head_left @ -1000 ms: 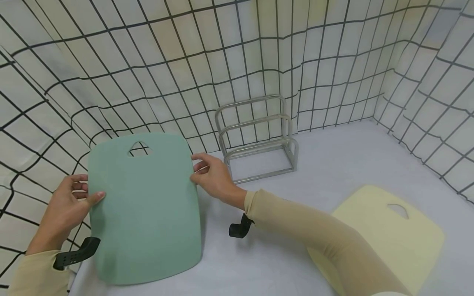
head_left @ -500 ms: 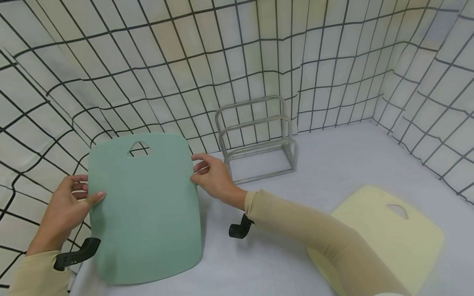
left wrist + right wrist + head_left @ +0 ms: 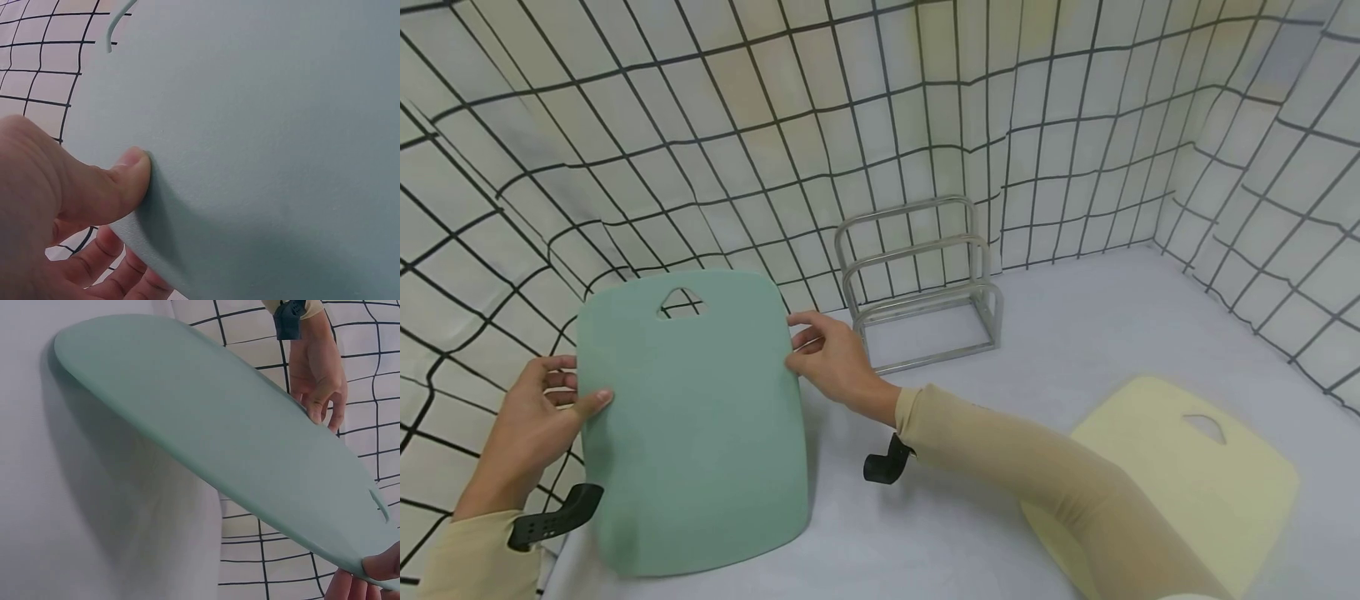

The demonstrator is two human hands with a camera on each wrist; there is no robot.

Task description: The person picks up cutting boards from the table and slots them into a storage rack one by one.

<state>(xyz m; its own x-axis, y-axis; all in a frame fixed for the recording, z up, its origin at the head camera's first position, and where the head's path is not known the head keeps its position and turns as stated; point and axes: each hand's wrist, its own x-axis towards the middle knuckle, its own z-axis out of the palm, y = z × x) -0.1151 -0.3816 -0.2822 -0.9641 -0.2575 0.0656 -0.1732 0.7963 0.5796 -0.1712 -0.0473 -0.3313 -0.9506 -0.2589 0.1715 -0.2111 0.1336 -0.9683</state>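
A green cutting board (image 3: 700, 433) with a handle cutout near its top stands tilted up on the left of the table. My left hand (image 3: 538, 421) grips its left edge, thumb on the front face and fingers behind, as the left wrist view shows with the thumb (image 3: 128, 178). On the opposite side, my right hand (image 3: 835, 358) pinches the board's upper right edge between thumb and fingers. In the right wrist view the board's lower end rests on the white surface, and both hands hold its edges. A yellow cutting board (image 3: 1180, 483) lies flat at the right, partly hidden by my right forearm.
A metal rack (image 3: 925, 317) with several upright loops stands at the back middle, just beyond my right hand. White cloth (image 3: 1075, 325) covers the table. Dark grid-patterned walls (image 3: 880, 117) enclose the back and sides, and the left one is close behind the green board.
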